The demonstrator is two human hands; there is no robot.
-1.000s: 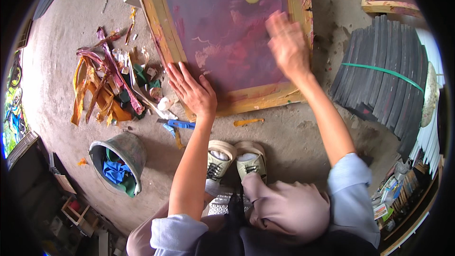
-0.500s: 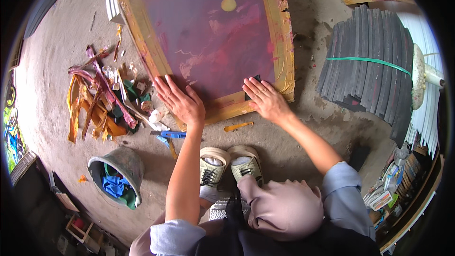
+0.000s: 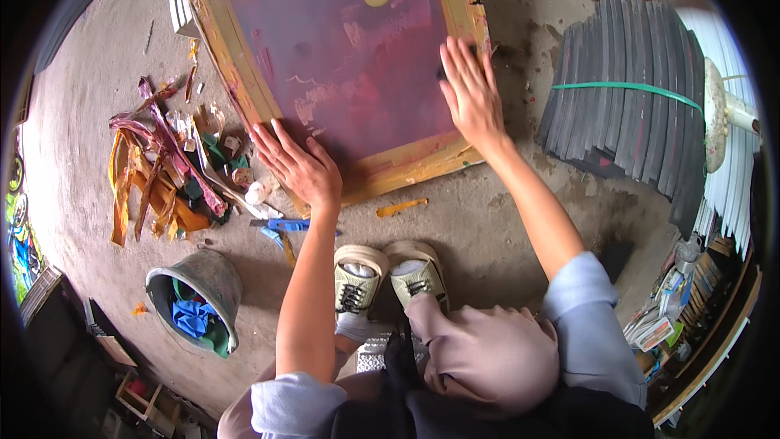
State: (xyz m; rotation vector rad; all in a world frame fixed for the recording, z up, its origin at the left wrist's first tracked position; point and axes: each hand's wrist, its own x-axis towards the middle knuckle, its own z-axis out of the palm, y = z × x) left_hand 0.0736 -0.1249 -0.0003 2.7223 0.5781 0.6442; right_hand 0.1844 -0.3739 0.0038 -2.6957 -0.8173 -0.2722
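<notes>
A screen-printing frame [image 3: 406,167] with brown tape round its border lies on the floor before me, tilted slightly. Its mesh is purple with reddish smears and a pale yellow round spot. My left hand [image 3: 309,171] rests flat on the near left corner, fingers stretched. On the right border lies my right hand [image 3: 474,102], fingers straight and pressed flat. A small dark piece [image 3: 441,73] peeks out beside those fingers; most of it is hidden under the hand. Near the left wrist, a blue cutter knife [image 3: 288,225] lies on the floor.
Peeled tape strips and scraps [image 3: 166,175] are heaped left of the frame. A grey bucket [image 3: 219,276] with blue and green cloth lies tipped at the lower left. To the right stands a green-strapped bundle of dark slats [image 3: 626,106]. A loose tape strip [image 3: 402,207] lies before my shoes.
My right hand has moved from the near right border up along the right side, with the dark piece under it. My left hand stays at the left corner. The view has shifted slightly.
</notes>
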